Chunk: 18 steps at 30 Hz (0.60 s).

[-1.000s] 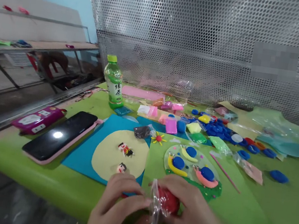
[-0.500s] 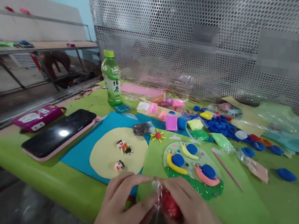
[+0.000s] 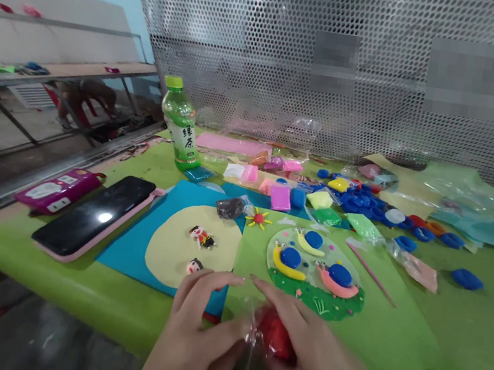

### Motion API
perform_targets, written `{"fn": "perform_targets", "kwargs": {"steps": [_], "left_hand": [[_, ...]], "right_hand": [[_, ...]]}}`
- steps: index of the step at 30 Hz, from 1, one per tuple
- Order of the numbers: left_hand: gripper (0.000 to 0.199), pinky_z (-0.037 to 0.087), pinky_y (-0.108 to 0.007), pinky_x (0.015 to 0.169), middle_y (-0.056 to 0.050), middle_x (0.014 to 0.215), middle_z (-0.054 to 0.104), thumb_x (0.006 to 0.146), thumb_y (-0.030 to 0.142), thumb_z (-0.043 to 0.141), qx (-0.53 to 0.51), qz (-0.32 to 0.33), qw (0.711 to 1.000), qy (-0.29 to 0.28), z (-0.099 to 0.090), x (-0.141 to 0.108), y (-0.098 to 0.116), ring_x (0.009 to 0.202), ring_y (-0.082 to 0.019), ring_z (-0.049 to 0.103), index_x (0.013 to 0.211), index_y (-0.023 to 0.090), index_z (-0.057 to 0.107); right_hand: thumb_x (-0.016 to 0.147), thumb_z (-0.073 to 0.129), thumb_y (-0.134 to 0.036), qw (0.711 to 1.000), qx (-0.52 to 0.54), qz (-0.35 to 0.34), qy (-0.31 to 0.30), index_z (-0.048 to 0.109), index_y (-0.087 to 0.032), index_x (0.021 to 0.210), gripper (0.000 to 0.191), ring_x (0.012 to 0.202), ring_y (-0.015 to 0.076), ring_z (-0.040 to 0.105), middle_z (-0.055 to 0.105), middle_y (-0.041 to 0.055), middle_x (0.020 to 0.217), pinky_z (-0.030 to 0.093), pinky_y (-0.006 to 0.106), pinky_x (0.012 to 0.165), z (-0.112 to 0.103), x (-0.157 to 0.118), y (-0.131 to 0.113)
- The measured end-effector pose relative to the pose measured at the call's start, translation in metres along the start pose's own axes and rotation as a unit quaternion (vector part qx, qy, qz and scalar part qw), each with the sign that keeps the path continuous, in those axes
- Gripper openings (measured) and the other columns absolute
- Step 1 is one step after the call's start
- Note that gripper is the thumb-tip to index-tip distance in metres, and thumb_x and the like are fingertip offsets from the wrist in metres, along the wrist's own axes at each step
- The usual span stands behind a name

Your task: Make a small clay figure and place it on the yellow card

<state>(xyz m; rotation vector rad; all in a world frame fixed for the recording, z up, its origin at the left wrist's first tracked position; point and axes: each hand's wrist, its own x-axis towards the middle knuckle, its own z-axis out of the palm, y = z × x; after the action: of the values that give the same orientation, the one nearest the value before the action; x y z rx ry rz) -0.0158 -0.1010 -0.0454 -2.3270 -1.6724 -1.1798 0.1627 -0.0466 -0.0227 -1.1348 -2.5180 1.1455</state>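
Note:
My right hand (image 3: 314, 344) is closed around a clear packet of red modelling clay (image 3: 277, 336) at the table's near edge. My left hand (image 3: 201, 335) pinches the loose plastic end of that packet between thumb and fingers, its index finger raised. Beyond the hands lies a green sheet (image 3: 395, 340) bearing three clay snails with blue shells (image 3: 290, 258) and a sun (image 3: 259, 218). To its left, a blue sheet (image 3: 127, 251) carries a cream circle (image 3: 170, 241) with a small clay figure (image 3: 201, 237) and a separate clay head (image 3: 194, 266), partly behind my left hand.
A black phone (image 3: 96, 213) and a purple case (image 3: 57, 189) lie at left. Behind them stands a green tea bottle (image 3: 182, 130). Several clay packets (image 3: 280, 198), blue caps (image 3: 359, 204) and a pink stick (image 3: 372, 275) are spread beyond and right. Perforated metal (image 3: 257, 45) bounds the back.
The view has shifted slightly. My fingertips have lifted off the top of the packet, and more of the red clay shows. Both hands still hold the packet.

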Motion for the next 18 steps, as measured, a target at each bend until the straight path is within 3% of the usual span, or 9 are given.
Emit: {"fn": "perform_targets", "kwargs": {"steps": [6, 9, 14, 18], "left_hand": [[0.027, 0.056, -0.037, 0.08, -0.008, 0.121, 0.045, 0.081, 0.011, 0.05, 0.103, 0.092, 0.99, -0.037, -0.0061, 0.0016, -0.0081, 0.111, -0.025, 0.041, 0.095, 0.028, 0.065], [0.029, 0.056, -0.037, 0.082, -0.007, 0.122, 0.045, 0.079, 0.011, 0.051, 0.096, 0.104, 0.99, -0.026, -0.0074, 0.0003, -0.0093, 0.108, -0.025, 0.043, 0.096, 0.029, 0.065], [0.023, 0.054, -0.03, 0.083, -0.008, 0.121, 0.045, 0.079, 0.011, 0.051, 0.094, 0.105, 0.989, -0.041, -0.0071, -0.0057, -0.0053, 0.107, -0.023, 0.043, 0.092, 0.025, 0.064], [0.024, 0.052, -0.036, 0.086, -0.007, 0.124, 0.044, 0.08, 0.006, 0.047, 0.054, 0.044, 0.997, -0.042, -0.0055, -0.0074, -0.0006, 0.111, -0.025, 0.042, 0.08, 0.023, 0.065]], "right_hand": [[0.072, 0.053, -0.003, 1.0, -0.02, -0.005, -0.006, 0.033, -0.01, 0.144, 0.075, 0.126, 0.0261, 0.048, 0.048, 0.0148, 0.139, 0.043, 0.043, 0.103, -0.0027, 0.0004, -0.0048], [0.072, 0.056, -0.004, 1.0, -0.022, 0.0, -0.011, 0.032, -0.012, 0.144, 0.077, 0.121, 0.0272, 0.052, 0.052, 0.0149, 0.135, 0.046, 0.045, 0.1, -0.0051, -0.0007, -0.0062], [0.071, 0.057, -0.003, 1.0, -0.024, -0.01, -0.009, 0.032, -0.011, 0.144, 0.078, 0.125, 0.0261, 0.048, 0.049, 0.0147, 0.138, 0.042, 0.043, 0.104, -0.0035, -0.0026, -0.0034], [0.069, 0.059, -0.003, 0.999, -0.039, -0.03, 0.005, 0.037, -0.008, 0.142, 0.076, 0.122, 0.0268, 0.052, 0.053, 0.016, 0.134, 0.045, 0.041, 0.101, 0.0002, -0.0019, -0.0023]]}}
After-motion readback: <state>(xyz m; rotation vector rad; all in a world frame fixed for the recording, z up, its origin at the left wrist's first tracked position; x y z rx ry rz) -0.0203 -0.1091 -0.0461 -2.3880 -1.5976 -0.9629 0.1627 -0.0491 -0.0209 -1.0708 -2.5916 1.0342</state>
